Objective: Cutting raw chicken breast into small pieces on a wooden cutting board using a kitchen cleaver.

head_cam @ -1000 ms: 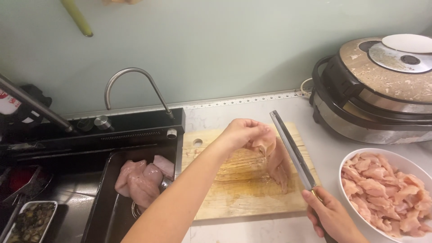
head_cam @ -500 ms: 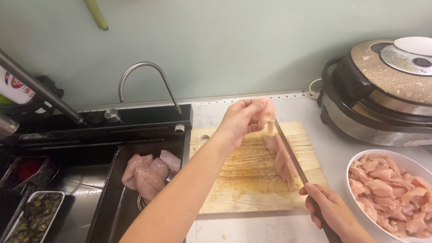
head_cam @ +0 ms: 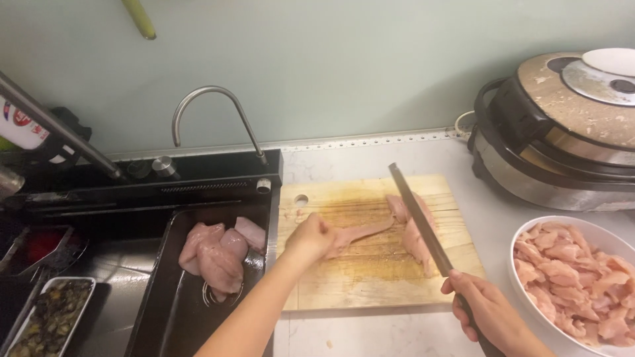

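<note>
The left hand [head_cam: 311, 237], raised a moment ago, now closes on a raw chicken strip [head_cam: 360, 233] laid flat at the cutting board's [head_cam: 370, 281] centre; the right hand [head_cam: 486, 311] grips the knife [head_cam: 420, 221] over the remaining chicken piece [head_cam: 417, 231] near the right edge.

One cutting board [head_cam: 370, 277], one knife [head_cam: 418, 217], one bowl [head_cam: 529, 228], two hands [head_cam: 311, 237]
</note>
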